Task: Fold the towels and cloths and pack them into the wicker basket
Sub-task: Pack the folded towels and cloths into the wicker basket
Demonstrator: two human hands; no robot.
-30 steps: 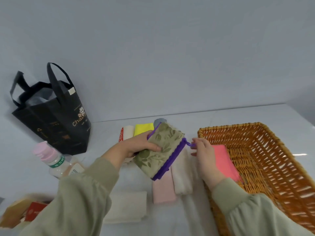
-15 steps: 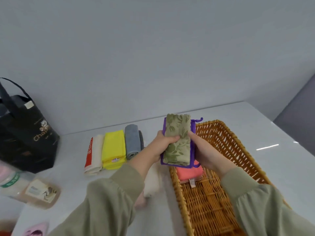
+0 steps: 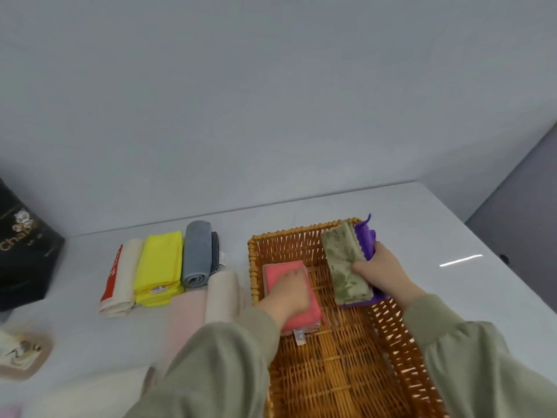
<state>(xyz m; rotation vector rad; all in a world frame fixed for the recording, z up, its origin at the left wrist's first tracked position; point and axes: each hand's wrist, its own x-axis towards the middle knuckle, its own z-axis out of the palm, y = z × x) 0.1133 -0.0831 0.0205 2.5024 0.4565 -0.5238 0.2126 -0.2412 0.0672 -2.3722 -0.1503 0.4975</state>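
The wicker basket [image 3: 331, 372] stands on the white table, right of centre. A folded coral-pink towel [image 3: 277, 271] lies in its far left corner, and my left hand [image 3: 286, 292] presses flat on it. My right hand [image 3: 379, 271] grips a folded green leaf-print cloth with purple trim [image 3: 345, 260] and holds it against the basket's far right side, its purple edge over the rim. Left of the basket lie several folded towels: white and red [image 3: 120, 276], yellow [image 3: 161, 263], rolled grey [image 3: 197, 254], cream [image 3: 223, 292] and pale pink [image 3: 185, 318].
A black paper bag [image 3: 21, 251] stands at the far left edge. A small printed packet [image 3: 21, 354] lies at the lower left. The table's right edge [image 3: 482, 257] runs close beside the basket. A pale cloth [image 3: 90, 390] lies at the near left.
My right hand has carried the green and purple cloth from above the basket's left rim down into its far right side. My left hand let go of it and now presses on the pink towel.
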